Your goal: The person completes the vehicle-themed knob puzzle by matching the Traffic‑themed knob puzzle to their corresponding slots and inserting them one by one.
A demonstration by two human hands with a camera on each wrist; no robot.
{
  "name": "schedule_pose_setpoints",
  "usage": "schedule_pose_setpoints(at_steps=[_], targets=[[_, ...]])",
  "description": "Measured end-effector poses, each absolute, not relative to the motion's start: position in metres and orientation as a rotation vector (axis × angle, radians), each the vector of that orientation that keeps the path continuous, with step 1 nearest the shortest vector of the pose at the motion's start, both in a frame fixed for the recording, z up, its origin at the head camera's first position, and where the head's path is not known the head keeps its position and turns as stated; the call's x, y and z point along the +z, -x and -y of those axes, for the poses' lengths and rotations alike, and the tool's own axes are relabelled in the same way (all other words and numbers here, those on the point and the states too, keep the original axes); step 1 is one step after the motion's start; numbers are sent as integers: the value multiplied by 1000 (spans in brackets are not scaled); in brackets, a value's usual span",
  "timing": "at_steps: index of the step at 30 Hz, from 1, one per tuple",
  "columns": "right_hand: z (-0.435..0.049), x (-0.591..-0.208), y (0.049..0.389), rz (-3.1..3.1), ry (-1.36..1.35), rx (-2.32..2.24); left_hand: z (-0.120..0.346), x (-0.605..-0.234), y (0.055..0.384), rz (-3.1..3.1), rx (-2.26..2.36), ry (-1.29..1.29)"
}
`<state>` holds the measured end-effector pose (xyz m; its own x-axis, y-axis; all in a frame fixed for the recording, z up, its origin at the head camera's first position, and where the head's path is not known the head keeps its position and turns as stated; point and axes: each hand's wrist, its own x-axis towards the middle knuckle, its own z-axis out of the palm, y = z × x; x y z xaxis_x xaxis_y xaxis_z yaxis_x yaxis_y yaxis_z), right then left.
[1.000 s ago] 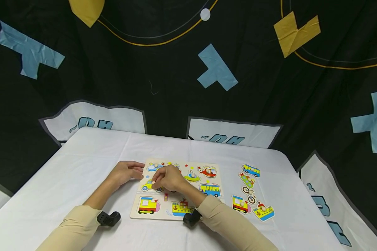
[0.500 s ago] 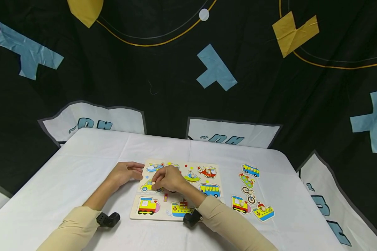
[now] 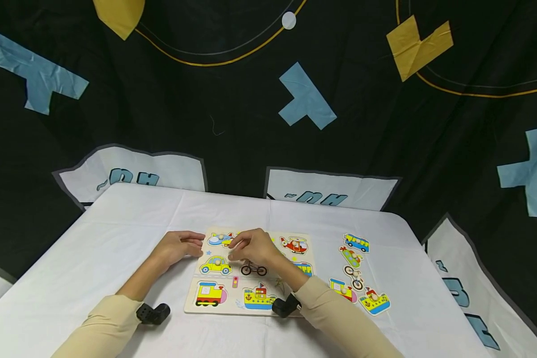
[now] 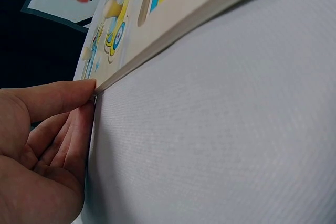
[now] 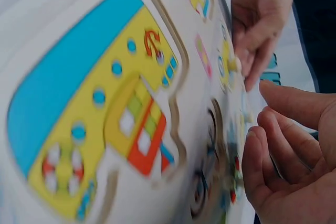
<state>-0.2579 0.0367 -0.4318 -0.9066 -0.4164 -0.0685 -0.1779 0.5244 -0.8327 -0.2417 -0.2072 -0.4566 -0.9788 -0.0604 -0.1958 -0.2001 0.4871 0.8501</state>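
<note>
On the white tablecloth lies a wooden puzzle board [image 3: 230,304] with vehicle pictures. The yellow car piece [image 3: 216,265] sits in its recess at the board's left, its round knob [image 4: 112,8] showing in the left wrist view. Over the board's middle, above the bicycle picture [image 3: 253,269], is my right hand [image 3: 258,250], fingers loosely bent and holding nothing. At the board's left edge, my left hand [image 3: 177,248] touches the rim with its thumb and fingertips. An airplane piece [image 3: 220,239] and a red helicopter piece [image 3: 294,244] lie in the upper row.
Right of the board lie loose knobbed pieces: a bus [image 3: 356,242], a green vehicle [image 3: 351,257], a bicycle [image 3: 354,277], a train [image 3: 338,289] and a ship [image 3: 375,301]. A black cloth [image 3: 232,129] hangs behind the table.
My right hand has let go of the car piece's knob and moved right and slightly up, uncovering the car and bicycle picture. The left hand stays at the board's edge.
</note>
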Motion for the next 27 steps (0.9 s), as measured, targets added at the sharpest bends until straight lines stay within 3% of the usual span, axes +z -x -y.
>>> schedule_pose_setpoints(at_steps=[27], targets=[[-157, -419, 265, -2688, 245, -1303, 207, -457, 243, -2580, 1497, 243]])
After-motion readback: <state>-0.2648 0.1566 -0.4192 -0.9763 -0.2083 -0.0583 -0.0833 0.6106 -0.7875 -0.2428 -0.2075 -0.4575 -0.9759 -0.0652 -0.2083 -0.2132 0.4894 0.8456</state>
